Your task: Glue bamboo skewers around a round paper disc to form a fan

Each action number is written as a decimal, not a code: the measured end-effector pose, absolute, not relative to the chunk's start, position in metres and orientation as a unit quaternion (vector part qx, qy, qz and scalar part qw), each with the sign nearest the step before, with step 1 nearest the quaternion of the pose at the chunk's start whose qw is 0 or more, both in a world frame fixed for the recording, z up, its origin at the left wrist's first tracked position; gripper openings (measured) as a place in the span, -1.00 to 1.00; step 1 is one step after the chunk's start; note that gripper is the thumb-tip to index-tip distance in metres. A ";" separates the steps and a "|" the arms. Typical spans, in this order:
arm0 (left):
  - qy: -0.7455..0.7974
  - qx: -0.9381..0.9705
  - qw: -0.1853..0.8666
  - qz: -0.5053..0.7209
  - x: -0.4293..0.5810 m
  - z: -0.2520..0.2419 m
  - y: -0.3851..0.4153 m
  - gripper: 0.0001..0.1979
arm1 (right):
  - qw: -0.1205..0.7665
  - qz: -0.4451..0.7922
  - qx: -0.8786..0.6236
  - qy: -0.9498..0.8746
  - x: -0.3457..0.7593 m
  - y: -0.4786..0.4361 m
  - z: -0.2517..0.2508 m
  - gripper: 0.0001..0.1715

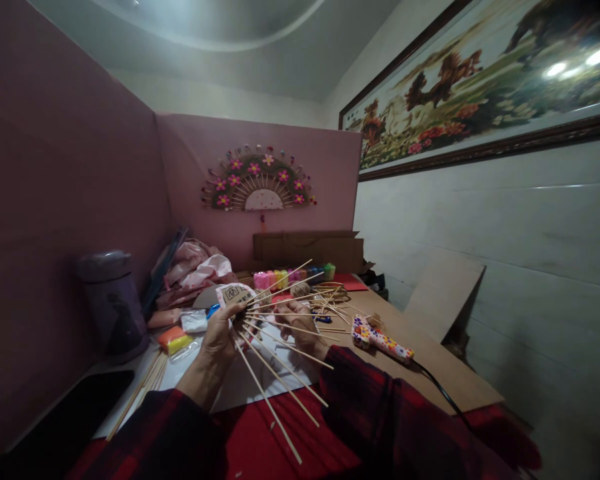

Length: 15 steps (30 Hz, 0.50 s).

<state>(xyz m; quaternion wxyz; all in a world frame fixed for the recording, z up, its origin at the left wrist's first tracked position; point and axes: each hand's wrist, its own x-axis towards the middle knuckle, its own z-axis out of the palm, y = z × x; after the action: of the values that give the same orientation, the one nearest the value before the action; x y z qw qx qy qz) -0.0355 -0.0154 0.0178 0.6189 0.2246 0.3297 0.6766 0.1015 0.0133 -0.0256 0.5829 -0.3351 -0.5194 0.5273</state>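
Note:
My left hand (219, 337) is closed on the narrow end of a fan of thin wooden sticks (280, 345), which spread out to the right. A piece of printed cardboard (236, 293) shows at that end, above my thumb. Behind the sticks is my right hand (300, 325), its fingers curled close to the middle ones. The sticks partly cover these fingers, and what they grip, if anything, is hidden. More loose sticks (337, 303) lie on the table just beyond it.
A flower-patterned glue gun (380, 340) with a black cord rests on brown cardboard (430, 373) at right. Coloured clay packs (175, 340), a tumbler (113, 307) and a dark flat object (70, 407) are at left. A finished flowered fan (263, 200) hangs on the pink panel (330, 160).

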 end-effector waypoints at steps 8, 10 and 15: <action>0.314 0.227 0.627 0.676 -0.036 0.018 -0.013 -0.66 | 0.583 0.526 -0.340 -0.517 0.101 0.017 -0.028 -0.73; 0.331 0.223 0.620 0.676 -0.036 0.017 -0.013 -0.69 | 0.587 0.524 -0.341 -0.514 0.101 0.018 -0.029 -0.72; 0.349 0.214 0.622 0.668 -0.036 0.018 -0.011 -0.76 | 0.597 0.521 -0.335 -0.509 0.099 0.020 -0.030 -0.63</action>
<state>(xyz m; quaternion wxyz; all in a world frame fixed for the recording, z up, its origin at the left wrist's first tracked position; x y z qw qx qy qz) -0.0359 -0.0106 0.0176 0.6217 0.2135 0.3494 0.6677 0.0989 0.0197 -0.0298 0.5975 -0.3349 -0.5093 0.5210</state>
